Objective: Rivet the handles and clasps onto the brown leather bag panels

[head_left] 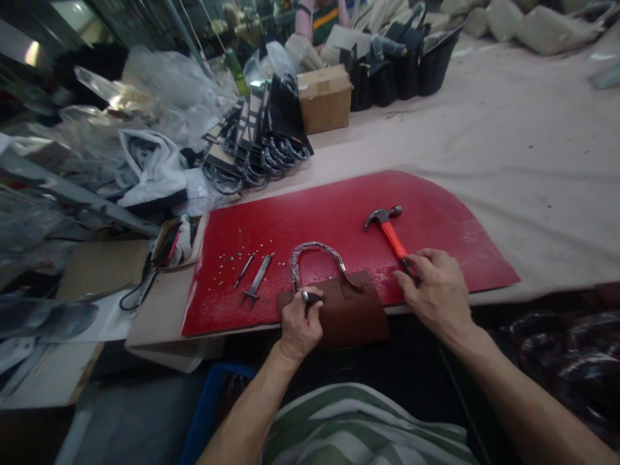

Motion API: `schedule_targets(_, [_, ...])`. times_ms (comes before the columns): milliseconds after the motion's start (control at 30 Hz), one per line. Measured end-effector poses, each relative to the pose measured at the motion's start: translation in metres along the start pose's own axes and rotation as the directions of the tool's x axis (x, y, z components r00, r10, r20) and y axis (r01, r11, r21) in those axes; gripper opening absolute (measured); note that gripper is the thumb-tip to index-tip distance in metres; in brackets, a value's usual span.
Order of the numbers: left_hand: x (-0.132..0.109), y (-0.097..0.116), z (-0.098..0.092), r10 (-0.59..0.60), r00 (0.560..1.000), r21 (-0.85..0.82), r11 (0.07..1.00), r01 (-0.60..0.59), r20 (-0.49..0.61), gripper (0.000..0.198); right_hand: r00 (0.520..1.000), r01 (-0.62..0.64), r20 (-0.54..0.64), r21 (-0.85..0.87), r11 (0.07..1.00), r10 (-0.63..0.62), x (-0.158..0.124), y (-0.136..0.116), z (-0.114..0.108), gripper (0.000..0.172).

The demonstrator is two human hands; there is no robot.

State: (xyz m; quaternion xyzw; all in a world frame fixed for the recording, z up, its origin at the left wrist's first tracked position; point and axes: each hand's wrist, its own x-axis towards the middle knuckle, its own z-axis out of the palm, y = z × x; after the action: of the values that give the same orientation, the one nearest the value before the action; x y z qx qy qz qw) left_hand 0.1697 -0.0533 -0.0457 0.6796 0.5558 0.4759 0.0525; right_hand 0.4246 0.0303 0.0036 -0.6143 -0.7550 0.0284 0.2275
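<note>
A brown leather piece [356,316] lies over the front edge of the red board [320,213], with a plastic-wrapped handle [317,247] standing out from its far side. My left hand [300,324] is closed around a small dark punch-like tool [311,298] above the leather's left part. To the right, my right hand [436,287] has its thumb and fingers round the dark grip end of a claw hammer [393,239]. The hammer's orange shaft slants away and its head rests over the board. Left of the handle lie a metal divider-like tool [258,281] and a thin metal rod [243,271].
Tiny metal bits [232,257] are scattered on the board's left part. A small tray [179,240] sits beside it. Behind are stacked black pieces with wrapped handles [271,132], a cardboard box [324,98] and black bags [402,64]. A person [322,19] is at the far side.
</note>
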Motion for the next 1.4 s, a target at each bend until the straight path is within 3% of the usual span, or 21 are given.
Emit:
schedule_targets(100, [0.003, 0.002, 0.001, 0.009, 1.000, -0.004, 1.000, -0.009, -0.014, 0.012, 0.966, -0.091, 0.226, -0.152, 0.984, 0.124, 0.014, 0.015, -0.003, 0.034])
schedule_targets(167, [0.004, 0.003, 0.001, 0.015, 0.999, -0.003, 1.000, -0.015, -0.028, 0.011, 0.902, -0.269, 0.343, -0.027, 0.963, 0.261, 0.025, 0.015, -0.003, 0.025])
schedule_targets(267, [0.006, 0.005, 0.001, 0.025, 0.999, 0.002, 1.000, -0.025, -0.040, 0.011, 0.734, -0.603, 0.540, 0.240, 0.761, 0.412, 0.041, 0.011, -0.002, 0.017])
schedule_targets(333, [0.005, 0.005, 0.002, 0.035, 0.999, 0.011, 0.999, -0.034, -0.042, 0.012, 0.645, -0.705, 0.656, 0.313, 0.636, 0.392, 0.049, 0.008, -0.005, 0.017])
schedule_targets(400, [0.004, 0.004, 0.003, 0.048, 0.998, 0.019, 0.999, -0.047, -0.050, 0.013, 0.597, -0.752, 0.723, 0.354, 0.555, 0.348, 0.054, 0.006, -0.010, 0.013])
schedule_targets(467, [0.002, 0.001, 0.005, 0.065, 0.995, 0.026, 0.998, -0.064, -0.070, 0.014, 0.569, -0.789, 0.756, 0.391, 0.474, 0.324, 0.054, 0.004, -0.014, 0.013])
schedule_targets(667, [-0.002, -0.006, 0.012, 0.087, 0.992, 0.037, 0.996, -0.084, -0.087, 0.013, 0.569, -0.810, 0.776, 0.472, 0.347, 0.273, 0.031, 0.000, -0.027, 0.034])
schedule_targets(767, [-0.002, -0.005, 0.012, 0.051, 0.996, 0.012, 0.999, -0.050, -0.067, 0.013, 0.575, -0.800, 0.811, 0.531, 0.278, 0.105, 0.017, -0.007, -0.049, 0.050])
schedule_targets(867, [-0.002, -0.003, 0.010, 0.018, 0.999, -0.013, 1.000, -0.019, -0.045, 0.012, 0.643, -0.730, 0.759, 0.648, 0.216, -0.102, 0.009, -0.016, -0.073, 0.054])
schedule_targets(900, [-0.001, -0.003, 0.010, 0.010, 0.999, -0.018, 1.000, -0.011, -0.042, 0.013, 0.680, -0.684, 0.726, 0.680, 0.266, -0.106, 0.008, -0.020, -0.078, 0.052])
schedule_targets(967, [-0.001, -0.003, 0.010, 0.002, 0.999, -0.024, 1.000, -0.003, -0.041, 0.013, 0.759, -0.559, 0.650, 0.669, 0.490, -0.022, 0.004, -0.026, -0.082, 0.046])
schedule_targets(1067, [-0.001, -0.003, 0.010, -0.001, 0.999, -0.022, 1.000, 0.000, -0.048, 0.015, 0.861, -0.321, 0.508, 0.519, 0.792, 0.017, -0.001, -0.038, -0.085, 0.043])
schedule_targets(1200, [0.000, -0.003, 0.010, 0.002, 0.998, -0.025, 1.000, -0.004, -0.059, 0.016, 0.953, 0.048, 0.253, 0.411, 0.910, -0.164, -0.005, -0.063, -0.111, 0.038])
schedule_targets(1267, [0.000, -0.003, 0.009, 0.005, 0.999, -0.019, 1.000, -0.006, -0.054, 0.016, 0.969, 0.206, 0.057, 0.356, 0.911, -0.241, -0.007, -0.075, -0.123, 0.034])
schedule_targets(1333, [0.001, -0.003, 0.009, 0.014, 0.999, -0.004, 1.000, -0.014, -0.052, 0.017, 0.937, 0.349, -0.115, 0.272, 0.897, -0.330, -0.010, -0.080, -0.126, 0.030])
schedule_targets(1400, [0.001, -0.003, 0.009, 0.036, 0.998, 0.013, 0.999, -0.036, -0.058, 0.016, 0.875, 0.482, -0.132, 0.166, 0.860, -0.465, -0.012, -0.080, -0.120, 0.029])
